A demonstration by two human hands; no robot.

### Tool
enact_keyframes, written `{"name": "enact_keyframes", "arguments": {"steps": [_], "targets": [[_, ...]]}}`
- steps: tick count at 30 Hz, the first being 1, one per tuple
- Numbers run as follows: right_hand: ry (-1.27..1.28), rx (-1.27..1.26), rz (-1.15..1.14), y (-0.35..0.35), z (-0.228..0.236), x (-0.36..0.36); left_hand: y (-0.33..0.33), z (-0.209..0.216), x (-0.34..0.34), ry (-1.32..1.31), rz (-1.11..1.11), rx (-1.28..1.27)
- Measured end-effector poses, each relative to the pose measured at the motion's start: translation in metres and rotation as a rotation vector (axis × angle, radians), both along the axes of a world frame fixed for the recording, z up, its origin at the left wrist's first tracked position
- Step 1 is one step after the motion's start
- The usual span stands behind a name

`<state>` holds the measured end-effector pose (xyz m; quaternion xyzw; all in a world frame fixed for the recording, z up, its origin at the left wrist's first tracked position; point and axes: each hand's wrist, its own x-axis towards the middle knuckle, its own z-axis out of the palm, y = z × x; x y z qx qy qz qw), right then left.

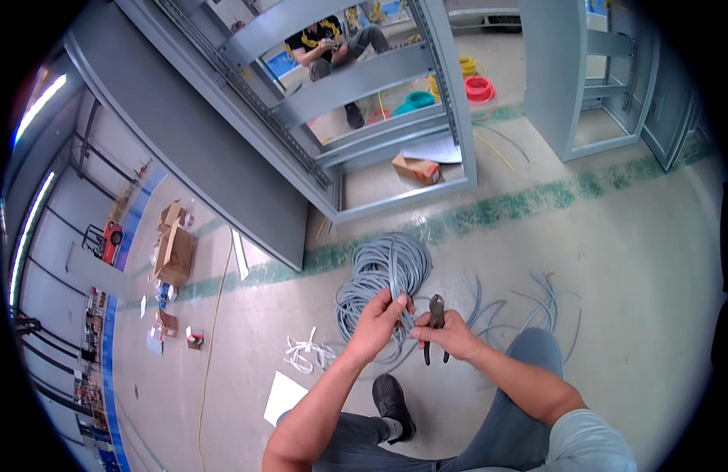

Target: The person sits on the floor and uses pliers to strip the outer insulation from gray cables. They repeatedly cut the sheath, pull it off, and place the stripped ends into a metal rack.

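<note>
A large coil of grey cable [368,267] lies on the floor in front of me. My left hand [375,322] is closed around a few grey strands drawn up from it. Beside it, my right hand [455,337] grips dark cutting pliers [436,313], jaws pointing up and handles hanging down past the fingers. The right thumb and fingertips also touch the strands near my left hand. Cut grey cable lengths [549,303] are scattered to the right of the coil. White strapping [305,350] lies to the coil's left.
A grey open-framed cabinet [466,149] stands ahead, its tall door panel [199,149] swung left. Inside its base sits a small cardboard box [416,168]. Behind it a person [329,47] sits near coloured wire coils [479,90]. White paper [284,397] lies near my foot; cardboard boxes [174,256] stand left.
</note>
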<state>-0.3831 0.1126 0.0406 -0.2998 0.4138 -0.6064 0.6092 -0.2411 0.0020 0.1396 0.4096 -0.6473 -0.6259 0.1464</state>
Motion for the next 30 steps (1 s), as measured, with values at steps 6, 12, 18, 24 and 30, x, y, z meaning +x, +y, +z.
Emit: {"name": "enact_keyframes", "arguments": {"steps": [6,12,18,24,30], "targets": [[0.054,-0.053,0.036,0.001,0.005,-0.005,-0.004,0.003,0.009,-0.105,-0.211,0.106],[0.024,-0.051,0.079,0.004,-0.001,-0.005,-0.008,-0.024,0.014,-0.114,-0.282,0.026],[-0.156,0.182,0.076,-0.004,-0.023,-0.027,-0.018,-0.001,0.017,0.015,-0.097,0.014],[-0.366,0.111,-0.004,-0.004,-0.014,-0.039,-0.028,0.013,0.023,0.156,0.222,-0.196],[0.084,0.253,0.219,0.015,-0.069,-0.002,-0.027,0.003,0.003,0.293,0.272,-0.092]]}}
